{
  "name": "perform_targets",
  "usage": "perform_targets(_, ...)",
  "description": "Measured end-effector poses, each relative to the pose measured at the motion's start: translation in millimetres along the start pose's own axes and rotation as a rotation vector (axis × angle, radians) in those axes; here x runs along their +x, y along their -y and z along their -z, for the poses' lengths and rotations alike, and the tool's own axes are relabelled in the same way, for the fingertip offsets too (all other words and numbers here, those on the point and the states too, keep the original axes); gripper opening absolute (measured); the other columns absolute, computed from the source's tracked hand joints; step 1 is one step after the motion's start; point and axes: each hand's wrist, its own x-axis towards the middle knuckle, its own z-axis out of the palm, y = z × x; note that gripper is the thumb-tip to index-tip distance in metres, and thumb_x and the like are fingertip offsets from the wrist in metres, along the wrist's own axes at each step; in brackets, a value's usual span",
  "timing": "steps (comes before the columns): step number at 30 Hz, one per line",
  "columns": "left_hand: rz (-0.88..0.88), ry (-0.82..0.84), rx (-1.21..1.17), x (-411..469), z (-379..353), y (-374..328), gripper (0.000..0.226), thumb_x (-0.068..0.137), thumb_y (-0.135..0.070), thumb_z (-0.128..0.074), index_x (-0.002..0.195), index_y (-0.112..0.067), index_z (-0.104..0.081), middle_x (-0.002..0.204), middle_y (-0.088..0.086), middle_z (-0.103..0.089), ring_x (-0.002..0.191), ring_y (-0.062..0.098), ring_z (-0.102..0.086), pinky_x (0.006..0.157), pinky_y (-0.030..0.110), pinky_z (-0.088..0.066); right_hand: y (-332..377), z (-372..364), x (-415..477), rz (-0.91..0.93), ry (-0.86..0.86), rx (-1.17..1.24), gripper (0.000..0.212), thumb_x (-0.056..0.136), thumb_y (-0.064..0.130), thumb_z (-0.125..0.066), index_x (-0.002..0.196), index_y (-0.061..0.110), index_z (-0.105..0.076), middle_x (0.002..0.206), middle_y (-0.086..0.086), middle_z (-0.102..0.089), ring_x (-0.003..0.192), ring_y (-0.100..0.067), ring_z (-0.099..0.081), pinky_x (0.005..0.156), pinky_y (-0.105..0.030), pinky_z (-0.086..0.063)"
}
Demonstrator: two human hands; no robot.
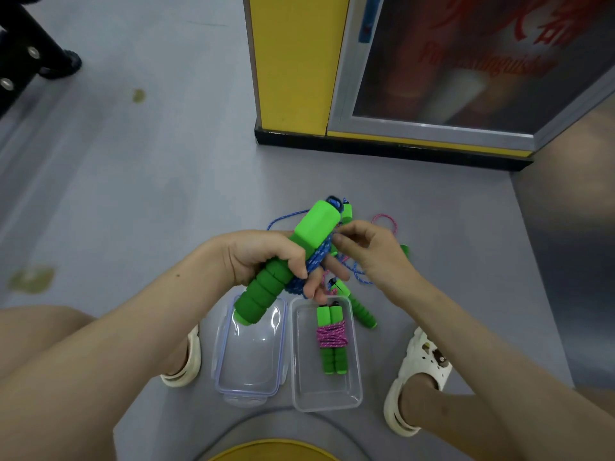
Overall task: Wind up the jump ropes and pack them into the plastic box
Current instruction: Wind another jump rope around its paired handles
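Head view looks down at a grey floor [133,194] where a clear plastic box [327,392] sits open between the person's feet. One wound jump rope [331,337] lies lengthwise in it, its two green foam handles side by side and its pink cord wrapped tight around their middle. The box's clear lid [248,367] lies just beside it on the left, with nothing in it. Above the lid, the left grip [263,257] is curled round a pair of green handles [299,241] held tilted, the thick ends pointing away; one handle is mostly hidden behind the other. Blue cord [316,261] is wound several turns round their middle, and its loose part trails down to the floor beyond. The right grip [372,254] pinches that blue cord just beside the handles with thumb and forefinger. A third rope [361,311], green-handled with loose pink cord, lies on the floor behind the box.
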Motion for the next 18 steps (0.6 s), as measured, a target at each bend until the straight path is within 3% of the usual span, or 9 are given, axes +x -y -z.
perform_targets(3, -0.14, 0.02, -0.134, 5, -5, 2, 0.043, 0.054, -0.014, -0.063, 0.09, 0.008, -0.066, 0.065, 0.003, -0.065, 0.075, 0.021, -0.066, 0.091, 0.032, -0.048, 1, 2, -1, -0.05, 0.007, 0.101, 0.02, 0.094, 0.018, -0.052, 0.083, 0.007, -0.064, 0.077, -0.003, -0.064, 0.07, -0.003, -0.058, 0.07, -0.013, -0.047)
perform_targets(5, -0.195, 0.031, -0.251, 12, -7, 4, 0.069, 0.055, -0.02, -0.071, 0.107, 0.02, -0.053, 0.068, 0.004, -0.066, 0.077, 0.022, -0.067, 0.1, 0.042, -0.038, 1, -1, -1, -0.096, 0.06, 0.103, 0.029, 0.099, 0.016, -0.045, 0.087, -0.004, -0.062, 0.075, -0.006, -0.064, 0.065, -0.003, -0.058, 0.068, -0.017, -0.047)
perform_targets(8, -0.306, 0.06, -0.432, 19, -8, 6, 0.066, 0.061, -0.018, -0.07, 0.12, 0.008, -0.058, 0.077, 0.009, -0.069, 0.087, 0.025, -0.067, 0.103, 0.043, -0.036, -3, -8, -4, -0.177, 0.118, 0.128, 0.027, 0.099, 0.002, -0.033, 0.098, 0.002, -0.06, 0.08, 0.005, -0.065, 0.066, 0.01, -0.06, 0.068, -0.009, -0.045)
perform_targets(10, -0.374, 0.037, -0.54, 22, -10, 2, 0.066, 0.063, -0.015, -0.068, 0.125, 0.003, -0.058, 0.083, 0.01, -0.07, 0.094, 0.026, -0.067, 0.099, 0.038, -0.045, -5, -11, -7, -0.175, 0.168, 0.047, 0.02, 0.098, 0.009, -0.04, 0.104, 0.016, -0.058, 0.096, 0.011, -0.062, 0.081, 0.016, -0.058, 0.073, -0.003, -0.043)
perform_targets(12, -0.436, -0.026, -0.615, 26, -12, -1, 0.068, 0.062, -0.013, -0.066, 0.127, 0.002, -0.056, 0.092, 0.011, -0.072, 0.101, 0.026, -0.066, 0.096, 0.036, -0.049, -7, -11, -10, -0.214, 0.223, -0.056, 0.014, 0.098, 0.014, -0.047, 0.097, 0.023, -0.058, 0.102, 0.007, -0.061, 0.091, 0.007, -0.058, 0.074, -0.006, -0.044)
perform_targets(15, -0.517, -0.179, -0.684, 28, -15, -9, 0.071, 0.062, -0.003, -0.056, 0.132, -0.001, -0.05, 0.117, 0.017, -0.066, 0.117, 0.027, -0.059, 0.096, 0.035, -0.05, -13, -9, -11, -0.295, 0.271, -0.199, 0.012, 0.096, 0.017, -0.052, 0.101, 0.01, -0.059, 0.102, -0.009, -0.062, 0.09, -0.015, -0.053, 0.075, -0.031, -0.046)
perform_targets(18, -0.514, -0.422, -0.692, 29, -18, -18, 0.068, 0.068, 0.002, -0.039, 0.136, -0.006, -0.04, 0.128, 0.013, -0.061, 0.121, 0.024, -0.057, 0.094, 0.034, -0.051, -16, -6, -9, -0.252, 0.238, -0.236, 0.008, 0.092, 0.013, -0.057, 0.094, 0.006, -0.059, 0.085, -0.01, -0.058, 0.079, -0.015, -0.049, 0.071, -0.026, -0.04)
